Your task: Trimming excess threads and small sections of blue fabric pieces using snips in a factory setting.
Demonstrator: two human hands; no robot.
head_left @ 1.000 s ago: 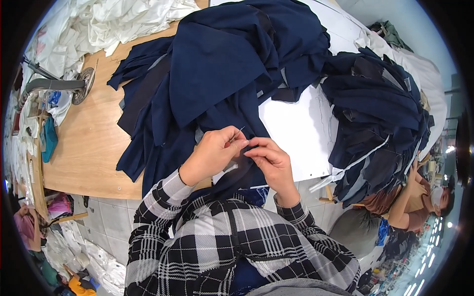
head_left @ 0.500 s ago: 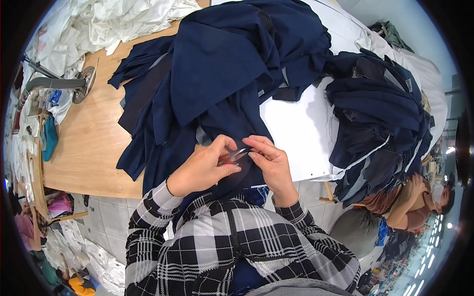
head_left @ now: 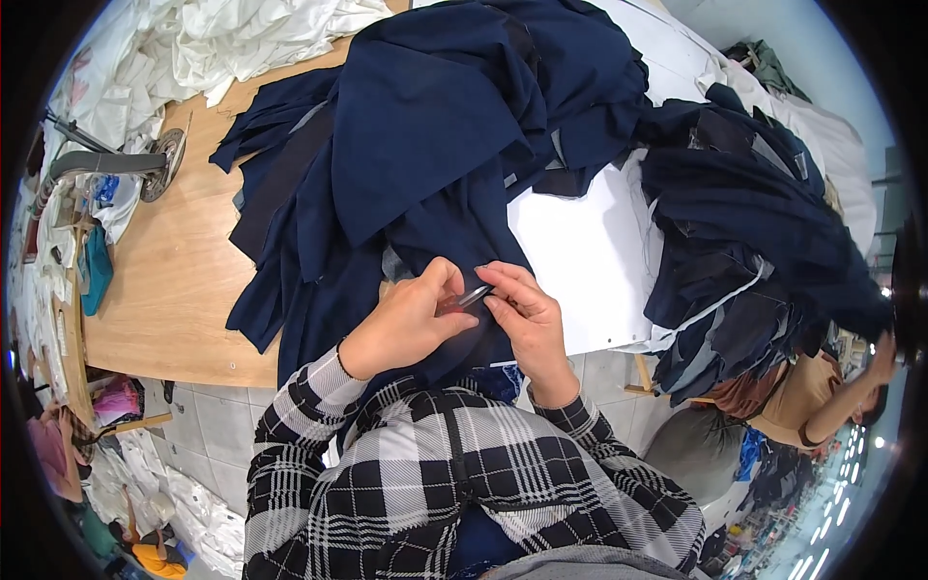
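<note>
My left hand (head_left: 406, 314) is closed around small thread snips (head_left: 471, 297), their metal blades pointing toward my right fingertips. My right hand (head_left: 530, 329) pinches a bit of dark cloth beside the blade tips; most of that cloth is hidden behind the fingers. Below and beyond both hands, navy fabric pieces (head_left: 425, 145) lie heaped over the table and hang down its front edge toward me.
The wooden tabletop (head_left: 174, 280) carries a white cloth pile (head_left: 242, 43) at the far left and a metal stand with a round base (head_left: 169, 159). At right is another navy heap (head_left: 735, 222); a co-worker (head_left: 812, 396) stands by it.
The blades, spread apart before, now look closed together near my right fingertips. My hands have hardly shifted. At right, the co-worker has raised an arm and pulls navy cloth outward from the heap.
</note>
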